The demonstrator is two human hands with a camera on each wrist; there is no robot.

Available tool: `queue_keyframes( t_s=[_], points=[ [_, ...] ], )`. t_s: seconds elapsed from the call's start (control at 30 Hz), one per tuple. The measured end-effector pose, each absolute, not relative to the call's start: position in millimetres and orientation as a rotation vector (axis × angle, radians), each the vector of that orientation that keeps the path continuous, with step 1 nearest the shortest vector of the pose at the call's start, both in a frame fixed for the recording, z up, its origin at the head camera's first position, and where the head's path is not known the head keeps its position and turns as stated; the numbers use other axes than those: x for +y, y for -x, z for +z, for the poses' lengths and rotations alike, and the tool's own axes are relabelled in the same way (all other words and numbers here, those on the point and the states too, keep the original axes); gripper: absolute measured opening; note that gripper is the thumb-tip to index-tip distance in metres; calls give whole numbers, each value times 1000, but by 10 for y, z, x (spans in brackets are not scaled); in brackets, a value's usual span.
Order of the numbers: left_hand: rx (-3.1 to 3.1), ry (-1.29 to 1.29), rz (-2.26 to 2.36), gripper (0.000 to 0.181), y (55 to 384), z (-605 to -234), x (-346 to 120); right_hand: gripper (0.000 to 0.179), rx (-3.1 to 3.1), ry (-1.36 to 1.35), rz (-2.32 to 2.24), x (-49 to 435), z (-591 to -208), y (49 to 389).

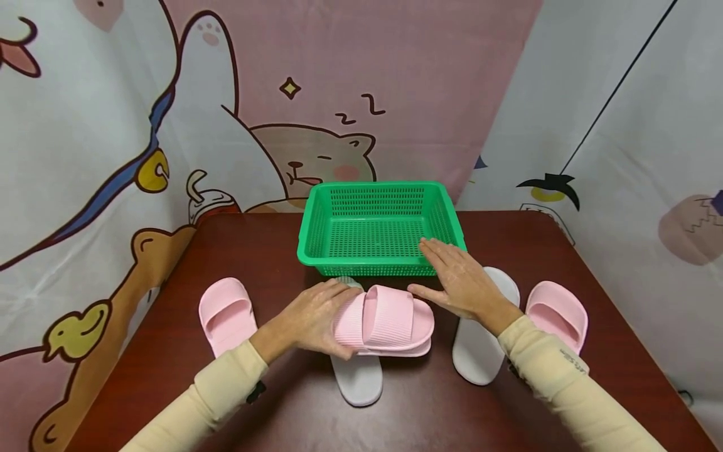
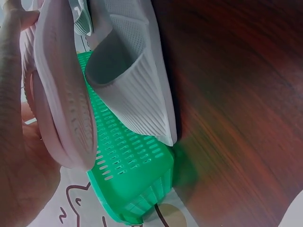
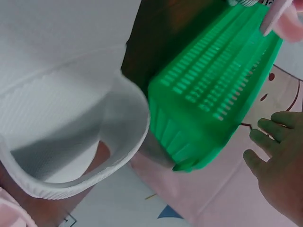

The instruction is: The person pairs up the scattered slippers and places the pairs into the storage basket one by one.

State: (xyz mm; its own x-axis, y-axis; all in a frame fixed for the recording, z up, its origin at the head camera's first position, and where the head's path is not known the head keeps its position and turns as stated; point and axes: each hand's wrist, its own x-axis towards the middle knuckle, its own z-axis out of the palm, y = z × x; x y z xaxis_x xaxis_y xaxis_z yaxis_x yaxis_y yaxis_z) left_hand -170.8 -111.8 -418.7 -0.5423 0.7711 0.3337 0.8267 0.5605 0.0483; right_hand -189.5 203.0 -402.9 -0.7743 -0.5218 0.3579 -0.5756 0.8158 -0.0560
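A stacked pair of pink slippers (image 1: 395,320) lies sideways in my left hand (image 1: 316,317), which grips one end with the thumb on the near side. The left wrist view shows the two pink soles (image 2: 66,90) pressed together, raised beside a white slipper (image 2: 135,90). My right hand (image 1: 465,282) holds nothing; its fingers are extended over the basket's near right corner, the thumb close to the pair's other end. Under the pink pair, the white slipper (image 1: 359,383) is partly hidden. Another white slipper (image 1: 477,348) lies beneath my right wrist.
A green plastic basket (image 1: 305,251) stands at the back of the dark wooden table (image 1: 418,411), with nothing inside. One pink slipper (image 1: 226,307) lies at the left and another pink slipper (image 1: 556,311) at the right. A printed cloth (image 1: 418,94) hangs behind the table.
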Motion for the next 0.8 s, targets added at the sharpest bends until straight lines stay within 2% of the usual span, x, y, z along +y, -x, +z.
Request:
queue_keyframes(
  t_s=[0.53,0.8],
  points=[
    [-2543,1292,-278,98,1728,-4196,-1166,85,-2817,-577,277,2523,-4064,2222],
    [-2533,1300,-334,97,1731,-4195,-1180,83,-2912,-522,284,2600,-4141,2269]
  ],
)
